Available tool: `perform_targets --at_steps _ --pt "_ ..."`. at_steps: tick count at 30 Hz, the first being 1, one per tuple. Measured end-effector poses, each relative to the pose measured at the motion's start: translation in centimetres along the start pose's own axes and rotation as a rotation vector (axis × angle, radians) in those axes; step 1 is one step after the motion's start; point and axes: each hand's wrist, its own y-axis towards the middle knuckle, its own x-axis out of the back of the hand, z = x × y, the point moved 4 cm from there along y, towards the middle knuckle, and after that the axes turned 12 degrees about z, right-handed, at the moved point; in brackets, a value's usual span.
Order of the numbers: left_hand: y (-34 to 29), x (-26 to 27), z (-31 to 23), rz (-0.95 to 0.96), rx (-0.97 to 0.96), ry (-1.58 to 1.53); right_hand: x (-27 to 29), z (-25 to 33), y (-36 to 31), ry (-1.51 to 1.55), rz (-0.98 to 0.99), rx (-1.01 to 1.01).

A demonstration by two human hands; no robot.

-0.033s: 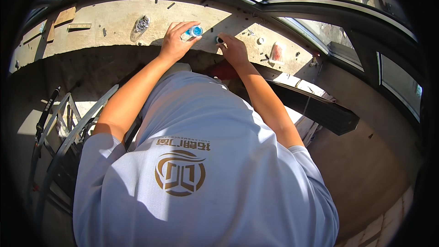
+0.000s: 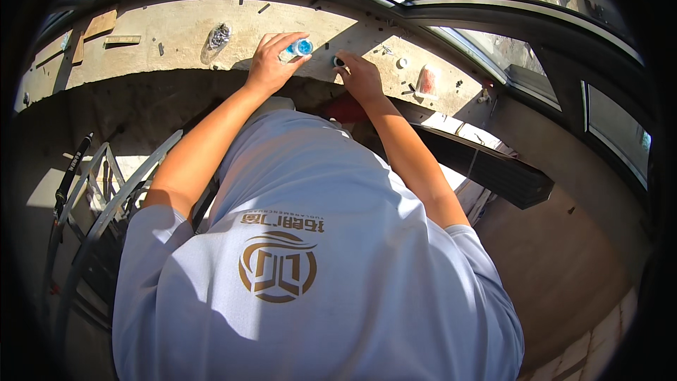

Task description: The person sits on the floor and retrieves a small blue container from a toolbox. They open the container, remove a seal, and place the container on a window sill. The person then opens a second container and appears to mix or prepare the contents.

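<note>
Over the concrete ledge, my left hand [image 2: 268,67] is closed around a small clear jar [image 2: 304,47] with bright blue showing at its round end. A short way to the right, my right hand [image 2: 362,76] pinches a small round cap [image 2: 338,61], pale at the rim and dark in the middle. Fingers hide part of both things. The jar and the cap are apart. Right of my right hand, a small white round lid [image 2: 403,63] lies on the ledge, beside a clear container with red contents [image 2: 427,80].
The concrete ledge [image 2: 183,17] runs under the window frame [image 2: 486,5]. On it are a clear container of metal fasteners [image 2: 219,37], wood pieces [image 2: 122,41] and scattered dark bits. A metal ladder [image 2: 106,219] stands at lower left; a dark ribbed profile [image 2: 486,166] lies at right.
</note>
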Motion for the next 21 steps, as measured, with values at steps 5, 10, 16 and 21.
perform_targets --at_steps 5,10,16,21 --pt "0.4 0.0 -0.3 -0.006 -0.006 0.006 -0.9 -0.5 -0.3 -0.001 -0.005 -0.008" --pt "0.4 -0.2 -0.5 0.009 -0.016 -0.002 -1.3 -0.8 -0.5 0.025 -0.015 -0.029" --pt "1.0 -1.3 1.0 -0.018 0.007 -0.017 -1.3 -0.9 -0.5 0.008 0.007 -0.012" --pt "2.1 -2.1 2.9 -0.032 0.048 -0.025 -1.0 -0.7 -0.5 0.008 0.019 -0.034"
